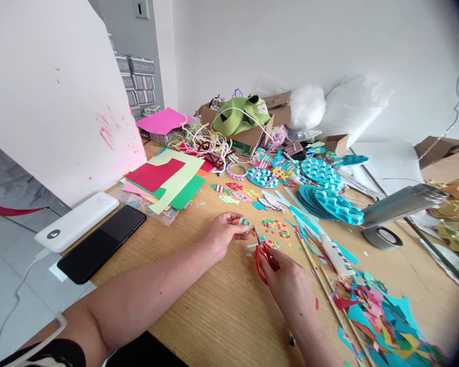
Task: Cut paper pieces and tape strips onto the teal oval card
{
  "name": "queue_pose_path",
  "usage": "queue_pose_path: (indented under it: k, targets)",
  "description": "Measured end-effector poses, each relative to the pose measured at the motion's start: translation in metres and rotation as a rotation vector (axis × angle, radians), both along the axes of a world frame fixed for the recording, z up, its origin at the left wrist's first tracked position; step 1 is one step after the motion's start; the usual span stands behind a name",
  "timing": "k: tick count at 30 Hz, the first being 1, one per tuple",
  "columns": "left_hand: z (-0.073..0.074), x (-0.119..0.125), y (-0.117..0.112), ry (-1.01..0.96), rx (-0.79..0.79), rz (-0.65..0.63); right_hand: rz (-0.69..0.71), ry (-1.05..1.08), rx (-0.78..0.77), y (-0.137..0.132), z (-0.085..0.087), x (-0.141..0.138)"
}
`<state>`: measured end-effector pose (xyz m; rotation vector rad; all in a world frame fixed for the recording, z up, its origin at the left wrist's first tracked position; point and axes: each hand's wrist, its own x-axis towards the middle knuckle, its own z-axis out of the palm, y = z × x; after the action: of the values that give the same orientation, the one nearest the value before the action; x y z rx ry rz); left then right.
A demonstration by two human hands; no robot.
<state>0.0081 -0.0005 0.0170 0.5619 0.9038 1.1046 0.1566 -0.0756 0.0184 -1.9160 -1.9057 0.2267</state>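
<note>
A black sleeve [71, 349] leaves the left forearm [156, 285] bare.

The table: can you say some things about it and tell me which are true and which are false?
1. The right hand holds the scissors. True.
2. The left hand holds the phone. False: it holds a small striped piece, and the phone lies at the left side of the table.
3. The scissors have red handles. True.
4. The white bottle stands upright. False: it lies on its side.
5. The phone is black. True.
</note>
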Motion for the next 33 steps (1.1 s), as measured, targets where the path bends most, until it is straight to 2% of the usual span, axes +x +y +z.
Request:
queue_pose_path:
  k: [4,17,33]
  targets:
    - [-0.0006,-0.0003,0.0006,0.053,0.03,-0.001,0.02,-0.028,0.033,0.0002,-0.001,-0.0004]
    - [0.0003,-0.0006,0.0002,0.104,0.045,-0.029,0.022,-0.085,0.005,-0.0006,-0.0028,0.0001]
    - [-0.0026,-0.0006,0.001,0.025,0.028,-0.029,0.031,-0.069,0.004,0.0004,-0.0012,-0.0008]
